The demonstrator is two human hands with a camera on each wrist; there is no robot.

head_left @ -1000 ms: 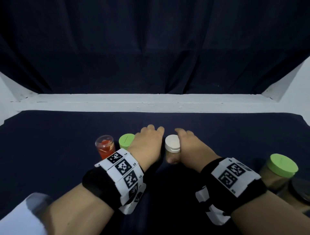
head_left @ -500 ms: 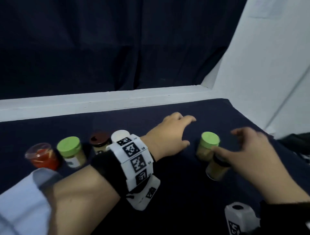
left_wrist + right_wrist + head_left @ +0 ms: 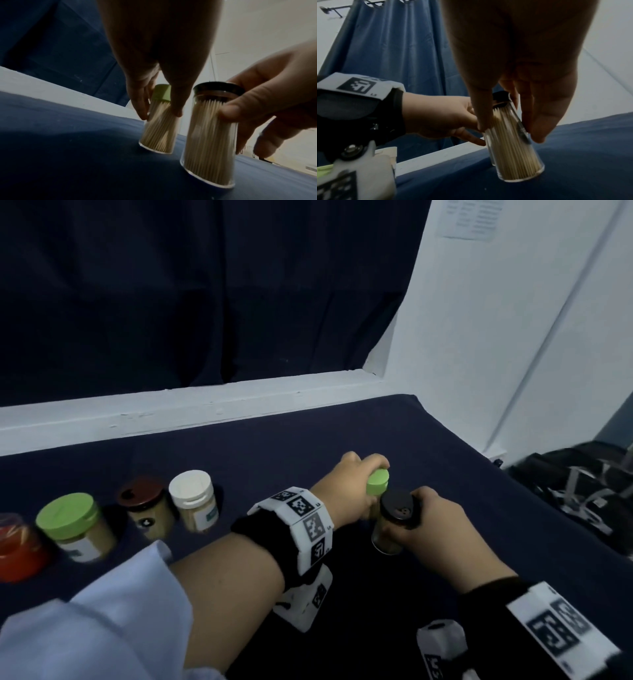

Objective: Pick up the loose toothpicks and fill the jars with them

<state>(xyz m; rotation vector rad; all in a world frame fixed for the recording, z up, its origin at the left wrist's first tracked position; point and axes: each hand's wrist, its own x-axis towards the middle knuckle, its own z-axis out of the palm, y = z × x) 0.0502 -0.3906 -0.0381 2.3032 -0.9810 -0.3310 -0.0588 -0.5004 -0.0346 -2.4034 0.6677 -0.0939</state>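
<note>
Two slim clear jars packed with toothpicks stand on the dark blue cloth [image 3: 274, 446] at the right. My left hand [image 3: 359, 484] grips the green-lidded jar [image 3: 377, 481], fingers and thumb round its sides [image 3: 159, 125]. My right hand [image 3: 421, 518] grips the black-lidded jar [image 3: 394, 518] just in front of it, thumb on the glass [image 3: 211, 142]. In the right wrist view the black-lidded jar [image 3: 513, 146] has its base on the cloth. No loose toothpicks show in any view.
Several more jars line the left: a red one [image 3: 17, 546], a wide green-lidded one [image 3: 75, 525], a brown-lidded one [image 3: 147, 508], a white-lidded one [image 3: 195, 498]. A white ledge [image 3: 205, 412] runs behind. A white wall [image 3: 496, 337] and dark gear [image 3: 575, 481] lie right.
The view swung right. Both hands left the white-lidded jar and moved right; the left hand closed round the green-lidded jar and the right round the black-lidded one.
</note>
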